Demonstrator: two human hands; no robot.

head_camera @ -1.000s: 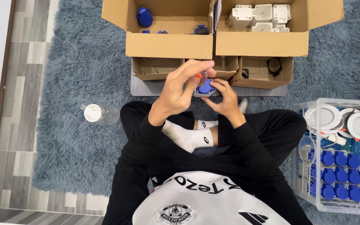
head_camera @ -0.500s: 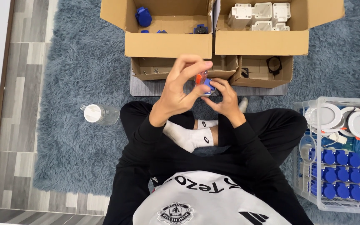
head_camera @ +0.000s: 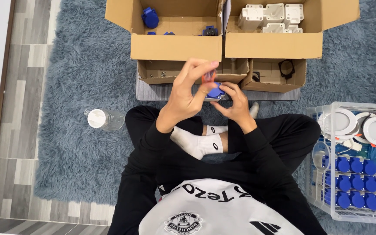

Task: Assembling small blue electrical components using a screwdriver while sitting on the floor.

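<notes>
I sit cross-legged on a blue-grey shaggy rug. My right hand holds a small blue round socket part in front of my knees. My left hand grips a small orange-handled tool upright, with its lower end on top of the blue part. The tool's tip is hidden by my fingers. Both hands are close together, just in front of two small open cardboard boxes.
Two large cardboard boxes stand at the back: the left box holds blue parts, the right box holds white housings. A clear crate with blue parts and round white lamps is at right. A plastic bottle lies at left.
My left hand has lifted slightly and its fingers have shifted around the orange tool. The right hand and the blue part have stayed about where they were.
</notes>
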